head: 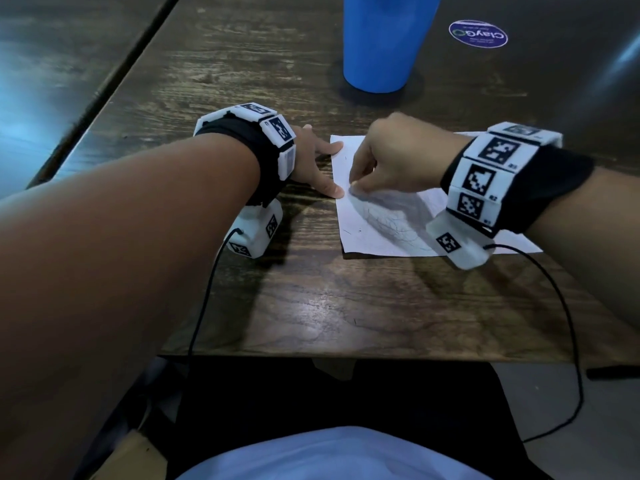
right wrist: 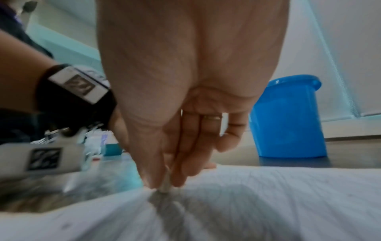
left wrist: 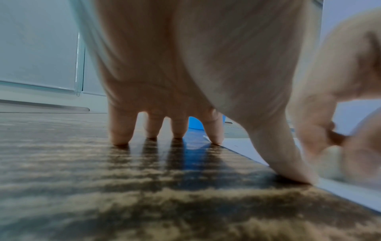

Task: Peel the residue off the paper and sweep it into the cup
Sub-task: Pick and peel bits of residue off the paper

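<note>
Little of the task looks finished. Both hands are at the paper [head: 377,216], which lies flat on the worktop [head: 311,306] right of centre in the head view. The left hand [head: 311,157] spreads straight fingers [left wrist: 120,130] on the wood, with the forefinger and thumb tip touching the sheet's left edge to steady it. The right hand [head: 388,161] is bunched, its thumb and fingertips [right wrist: 150,172] pinching a small pale grey bit of residue [right wrist: 166,185] right at the sheet's surface, low centre in the right wrist view; whether it has come free I cannot tell. A grey smudge [head: 388,220] spreads across the middle of the paper, so I judge that peeling is under way with more left. The blue cup [head: 381,39] stands upright at the top of the head view, well apart from the sheet; its inside is hidden, and sweeping seems not yet begun.
</note>
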